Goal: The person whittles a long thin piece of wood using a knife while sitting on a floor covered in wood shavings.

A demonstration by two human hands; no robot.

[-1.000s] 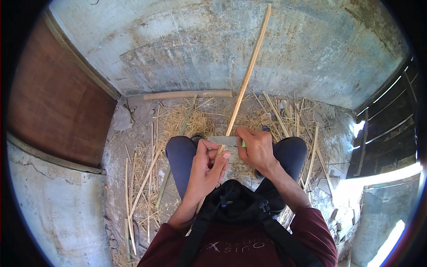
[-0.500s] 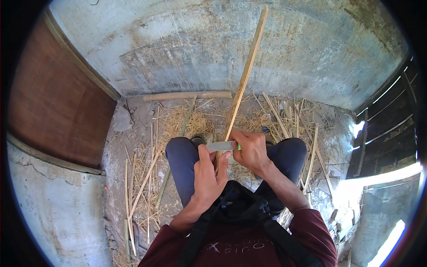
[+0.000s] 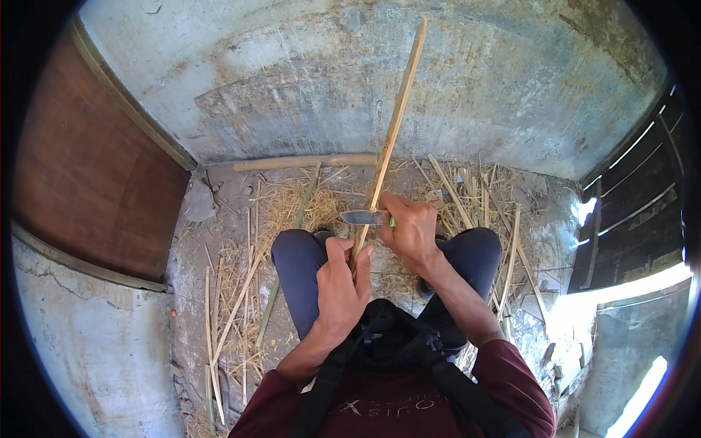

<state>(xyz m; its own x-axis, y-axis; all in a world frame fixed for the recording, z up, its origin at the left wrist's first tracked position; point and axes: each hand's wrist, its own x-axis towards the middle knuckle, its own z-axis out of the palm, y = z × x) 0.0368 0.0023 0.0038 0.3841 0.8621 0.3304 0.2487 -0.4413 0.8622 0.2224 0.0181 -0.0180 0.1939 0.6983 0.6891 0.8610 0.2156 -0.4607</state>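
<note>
A long, narrow bamboo strip [image 3: 396, 120] runs from between my knees up and away, leaning slightly right. My left hand [image 3: 342, 281] is closed around its near end, thumb on the right side. In my right hand [image 3: 410, 228] is a knife [image 3: 364, 217] with a bright green handle, mostly covered by the fingers. Its grey blade points left and lies across the strip, a little beyond my left hand. The right thumb is close to the strip just above the blade.
Pale shavings [image 3: 321, 196] and several loose strips [image 3: 451, 191] litter the floor around my legs. A bamboo pole [image 3: 307, 162] lies along the foot of the stained wall [image 3: 292, 95]. A brown wooden panel [image 3: 95, 160] stands at the left, dark slats [image 3: 628, 204] at the right.
The knife and my right hand have moved slightly away from my left hand along the strip, and the blade has turned. The strip's far end has shifted slightly left and down.
</note>
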